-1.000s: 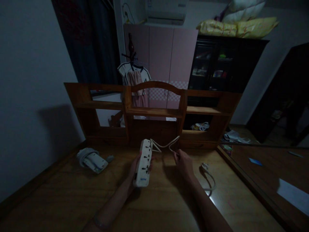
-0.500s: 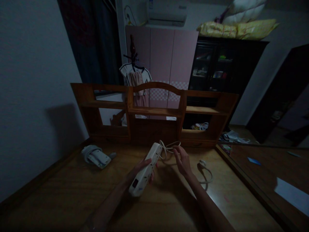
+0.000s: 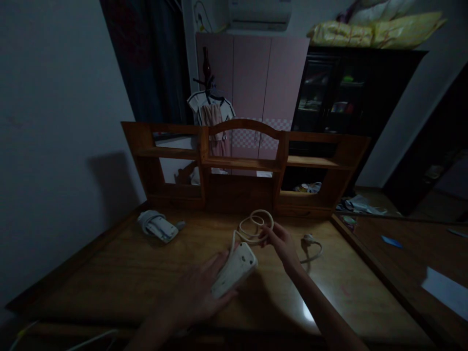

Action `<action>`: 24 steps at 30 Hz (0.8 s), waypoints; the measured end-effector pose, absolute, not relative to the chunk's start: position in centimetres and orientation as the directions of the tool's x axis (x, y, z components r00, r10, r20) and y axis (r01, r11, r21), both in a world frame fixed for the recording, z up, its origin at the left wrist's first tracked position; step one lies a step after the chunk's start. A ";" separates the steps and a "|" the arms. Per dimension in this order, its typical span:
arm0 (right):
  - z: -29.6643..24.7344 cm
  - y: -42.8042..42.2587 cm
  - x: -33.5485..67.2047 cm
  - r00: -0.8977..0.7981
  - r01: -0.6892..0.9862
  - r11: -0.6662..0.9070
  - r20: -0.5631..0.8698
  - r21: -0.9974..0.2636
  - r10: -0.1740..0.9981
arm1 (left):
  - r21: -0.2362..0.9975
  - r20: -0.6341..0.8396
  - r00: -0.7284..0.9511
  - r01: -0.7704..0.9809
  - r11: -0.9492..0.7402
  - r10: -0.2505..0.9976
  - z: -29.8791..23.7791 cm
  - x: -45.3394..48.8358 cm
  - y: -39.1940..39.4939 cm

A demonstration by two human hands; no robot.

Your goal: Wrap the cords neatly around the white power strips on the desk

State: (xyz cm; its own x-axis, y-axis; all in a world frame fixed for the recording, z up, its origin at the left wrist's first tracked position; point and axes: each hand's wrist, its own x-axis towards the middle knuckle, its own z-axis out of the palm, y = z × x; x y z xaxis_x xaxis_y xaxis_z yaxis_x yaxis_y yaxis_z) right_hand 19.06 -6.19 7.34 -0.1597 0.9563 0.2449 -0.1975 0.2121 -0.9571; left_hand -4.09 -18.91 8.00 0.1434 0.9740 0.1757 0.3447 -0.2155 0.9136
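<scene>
My left hand [image 3: 204, 287] is wrapped round a white power strip [image 3: 237, 269], its back side turned up and one end pointing away from me. From that strip a pale cord [image 3: 261, 213] rises in loose loops above the desk. My right hand [image 3: 280, 243] pinches the looped cord just right of the strip's end. Beyond my right wrist, the cord's plug [image 3: 308, 239] lies on the desk with a curve of cable. A second white power strip [image 3: 163, 229], its cord wound round it, rests on the left of the desk.
The wooden desk [image 3: 120, 273] carries a low shelf unit [image 3: 241, 165] along its back edge. A wall [image 3: 66, 170] borders the left side. To the right, a lower brown surface holds a blue card [image 3: 391, 241] and white paper [image 3: 446, 292]. A pink wardrobe [image 3: 252, 73] stands behind.
My left hand has turned the power strip over, from sockets showing to its back showing. My right hand has closed on the cord loops, which now stand higher. The view has shifted slightly.
</scene>
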 end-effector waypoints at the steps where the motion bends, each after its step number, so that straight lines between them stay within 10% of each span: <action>1: 7.5 -6.1 19.2 -0.120 -0.218 0.196 0.225 -0.956 0.967 | 0.903 0.171 0.121 0.377 -0.205 0.978 7.7 -4.0 -19.1; 8: 8.1 -5.7 20.0 0.017 -0.481 0.141 0.152 -0.865 0.988 | 0.790 0.247 -0.126 0.601 -0.124 0.961 6.6 -3.9 -19.1; 13: 7.7 -5.5 20.1 -0.024 -0.597 0.072 0.107 -0.799 0.994 | 0.918 0.191 -0.351 0.394 -0.040 0.917 4.6 -3.7 -19.6; 24: 7.4 -4.5 19.4 -0.030 -0.642 0.020 0.051 -0.766 0.998 | 0.978 -0.136 0.068 -0.152 0.145 0.988 2.6 -0.3 -21.7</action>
State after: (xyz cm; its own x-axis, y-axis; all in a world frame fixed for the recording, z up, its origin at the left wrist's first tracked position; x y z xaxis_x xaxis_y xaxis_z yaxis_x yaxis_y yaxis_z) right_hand 19.42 -4.55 7.40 -0.0299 0.9982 0.0510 -0.6420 0.0200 -0.7664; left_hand -0.34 -21.72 2.55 0.0675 0.9884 -0.1359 -0.1519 0.1448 0.9777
